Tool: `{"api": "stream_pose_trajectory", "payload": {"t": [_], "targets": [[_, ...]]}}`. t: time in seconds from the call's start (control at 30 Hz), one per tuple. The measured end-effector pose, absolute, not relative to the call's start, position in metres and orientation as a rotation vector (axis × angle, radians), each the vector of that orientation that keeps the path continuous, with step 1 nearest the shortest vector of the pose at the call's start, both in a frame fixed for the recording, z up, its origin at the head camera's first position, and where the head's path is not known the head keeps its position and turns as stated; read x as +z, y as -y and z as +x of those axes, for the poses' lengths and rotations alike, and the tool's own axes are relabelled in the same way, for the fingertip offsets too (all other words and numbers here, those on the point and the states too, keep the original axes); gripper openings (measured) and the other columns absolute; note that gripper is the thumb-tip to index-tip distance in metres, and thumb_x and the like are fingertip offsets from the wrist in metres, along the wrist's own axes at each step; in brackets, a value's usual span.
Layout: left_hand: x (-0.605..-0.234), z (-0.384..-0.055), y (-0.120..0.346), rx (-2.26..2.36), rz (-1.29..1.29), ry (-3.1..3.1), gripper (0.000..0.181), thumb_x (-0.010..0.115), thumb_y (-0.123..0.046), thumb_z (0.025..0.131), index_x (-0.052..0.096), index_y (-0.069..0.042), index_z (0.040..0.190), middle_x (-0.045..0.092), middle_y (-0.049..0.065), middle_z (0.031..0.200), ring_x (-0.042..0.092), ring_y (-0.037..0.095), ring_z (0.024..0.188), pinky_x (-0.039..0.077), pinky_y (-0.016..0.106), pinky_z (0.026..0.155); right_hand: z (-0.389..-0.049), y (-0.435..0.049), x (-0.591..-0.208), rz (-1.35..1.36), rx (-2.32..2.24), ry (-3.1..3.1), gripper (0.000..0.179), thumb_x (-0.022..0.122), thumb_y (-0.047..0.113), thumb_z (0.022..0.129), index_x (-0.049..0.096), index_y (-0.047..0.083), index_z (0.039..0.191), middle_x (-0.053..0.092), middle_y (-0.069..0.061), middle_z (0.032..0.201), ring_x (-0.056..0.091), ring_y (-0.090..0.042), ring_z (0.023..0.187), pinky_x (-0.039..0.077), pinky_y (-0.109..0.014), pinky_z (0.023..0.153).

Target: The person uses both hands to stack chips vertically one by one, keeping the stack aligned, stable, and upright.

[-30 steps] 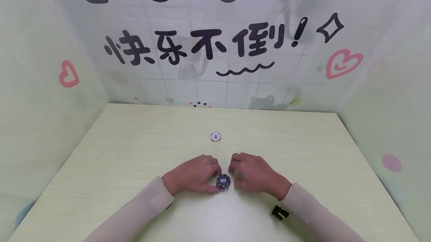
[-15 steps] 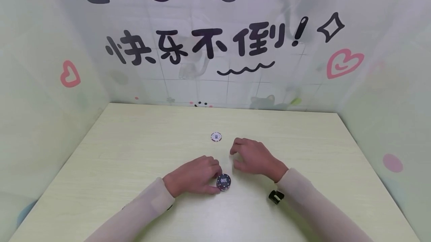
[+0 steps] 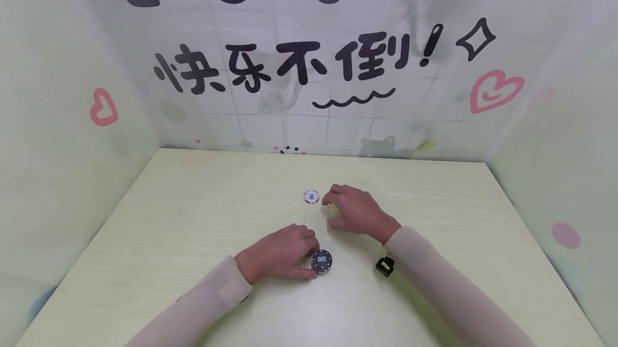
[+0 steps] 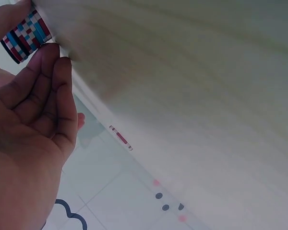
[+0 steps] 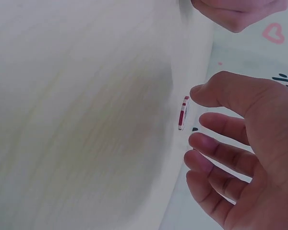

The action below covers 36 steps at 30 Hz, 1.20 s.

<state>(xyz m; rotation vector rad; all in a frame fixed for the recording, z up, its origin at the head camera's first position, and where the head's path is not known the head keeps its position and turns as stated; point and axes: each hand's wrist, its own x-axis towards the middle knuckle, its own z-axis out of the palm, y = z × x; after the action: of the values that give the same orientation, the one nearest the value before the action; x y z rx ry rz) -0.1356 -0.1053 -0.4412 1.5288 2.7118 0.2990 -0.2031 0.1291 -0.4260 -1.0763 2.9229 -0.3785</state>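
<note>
A stack of poker chips point(image 3: 321, 261) stands on the table, topped by a dark chip marked 100. My left hand point(image 3: 282, 253) grips the stack from its left side, thumb at the near edge and curled fingers at the far edge. Striped red, white and blue chip edges point(image 4: 27, 34) show between thumb and fingers in the left wrist view. Farther back lies a single white and red poker chip point(image 3: 311, 197), flat on the table. Just to its right is my right hand point(image 3: 359, 210), fingers loosely bent and holding nothing; in the right wrist view its thumb and fingers are spread apart.
The pale wooden table point(image 3: 217, 197) meets a printed backdrop point(image 3: 193, 116) at its back edge, with sheets rising on both sides too. A small black clip-like piece point(image 3: 385, 266) sits beneath the right sleeve.
My right hand has moved away from the chip stack, back toward the lone white chip. My left hand stays on the stack.
</note>
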Motion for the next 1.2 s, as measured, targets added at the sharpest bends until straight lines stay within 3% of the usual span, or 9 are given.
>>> {"api": "stream_pose_trajectory", "payload": {"t": [0.57, 1.2], "targets": [[-0.442, -0.136, 0.105, 0.294, 1.552, -2.736, 0.028, 0.084, -0.035, 0.091, 0.076, -0.01, 0.099, 0.054, -0.01, 0.082, 0.048, 0.007, 0.077, 0.05, 0.028, 0.081, -0.232, -0.101, -0.428, -0.95, -0.339, -2.907, 0.045, 0.08, 0.026, 0.095, 0.075, 0.01, 0.137, 0.069, -0.006, 0.131, 0.068, -0.027, 0.115, 0.062, -0.048, 0.086], [-0.441, -0.134, 0.104, 0.283, 1.542, -2.75, 0.026, 0.085, -0.035, 0.091, 0.074, -0.012, 0.096, 0.052, -0.011, 0.081, 0.048, 0.007, 0.076, 0.05, 0.028, 0.08, -0.249, -0.085, -0.435, -0.891, -0.273, -2.903, 0.037, 0.082, 0.029, 0.097, 0.08, 0.013, 0.13, 0.065, -0.003, 0.118, 0.06, -0.015, 0.093, 0.057, -0.034, 0.077]]}}
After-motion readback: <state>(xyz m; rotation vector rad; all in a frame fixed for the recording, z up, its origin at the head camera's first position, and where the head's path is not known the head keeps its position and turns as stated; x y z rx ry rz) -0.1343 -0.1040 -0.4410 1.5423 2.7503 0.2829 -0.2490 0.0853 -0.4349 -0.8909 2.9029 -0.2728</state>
